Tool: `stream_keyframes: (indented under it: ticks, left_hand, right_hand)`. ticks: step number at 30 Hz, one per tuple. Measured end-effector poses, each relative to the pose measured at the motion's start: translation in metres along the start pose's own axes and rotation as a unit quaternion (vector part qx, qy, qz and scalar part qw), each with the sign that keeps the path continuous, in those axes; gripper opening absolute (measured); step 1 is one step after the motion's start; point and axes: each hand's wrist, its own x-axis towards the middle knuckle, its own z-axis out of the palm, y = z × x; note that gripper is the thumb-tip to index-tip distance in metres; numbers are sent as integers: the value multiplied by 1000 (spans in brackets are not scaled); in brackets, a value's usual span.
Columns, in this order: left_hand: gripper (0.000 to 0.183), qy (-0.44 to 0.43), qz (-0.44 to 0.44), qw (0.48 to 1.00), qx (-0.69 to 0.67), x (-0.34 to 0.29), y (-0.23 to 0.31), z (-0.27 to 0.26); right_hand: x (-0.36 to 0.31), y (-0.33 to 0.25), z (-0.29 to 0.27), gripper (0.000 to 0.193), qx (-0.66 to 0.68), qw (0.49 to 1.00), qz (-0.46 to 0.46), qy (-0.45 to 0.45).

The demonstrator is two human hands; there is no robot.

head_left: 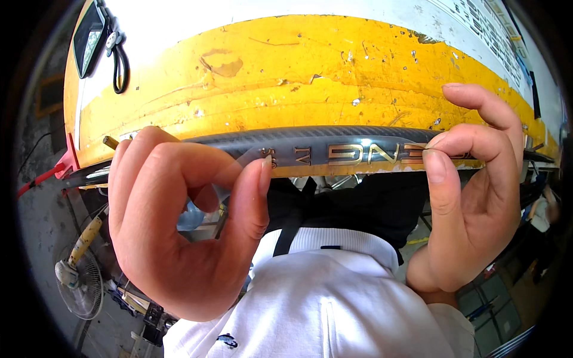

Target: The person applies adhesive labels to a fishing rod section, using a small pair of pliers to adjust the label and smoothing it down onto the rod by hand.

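Note:
A clear decal strip (358, 156) with gold lettering stretches across the front of a curved, dark carbon-weave piece (310, 136) along the bench's near edge. At the strip's left end, my left hand (173, 221) is closed, with thumb and index finger pinching the film. My right hand (477, 197) pinches the film further right between thumb and index finger, its other fingers raised and curled. Some lettering is hidden behind the right fingertips. Whether the strip touches the dark surface all along its length, I cannot tell.
The worn yellow bench top (268, 71) extends beyond the dark piece. A phone (89, 45) and a black looped strap (121, 68) lie far left. Printed sheets (486, 39) are far right. A red-handled tool (67, 161) is left; a fan (80, 283) stands lower left.

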Motion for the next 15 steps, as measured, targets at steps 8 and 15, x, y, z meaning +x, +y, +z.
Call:
stream_keyframes:
  ticks: [8, 15]
  left_hand:
    - [18, 4, 20, 1000, -15, 0, -1, 2]
    - [18, 9, 29, 1000, -6, -1, -1, 0]
  right_hand:
    - [-1, 0, 2, 6, 21, 997, -62, 34]
    - [-2, -4, -1, 8, 69, 994, -90, -10]
